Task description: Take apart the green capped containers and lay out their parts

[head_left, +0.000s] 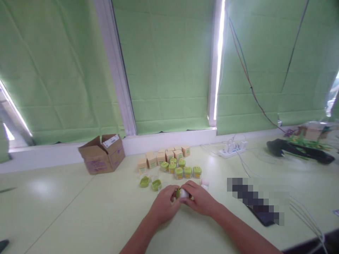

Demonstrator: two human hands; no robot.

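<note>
My left hand and my right hand meet over the pale table, both gripping one small jar with a green lid and a white body between the fingertips. Just beyond the hands stand several small clear jars with green lids. Two loose green lids lie to the left of my hands. Behind the jars sits a row of several small tan boxes. A small pale item lies right behind my right hand.
An open brown cardboard box stands at the back left by the wall. A white power strip with cables lies at the back right. A dark flat device, partly blurred, lies to the right. Green blinds cover the windows.
</note>
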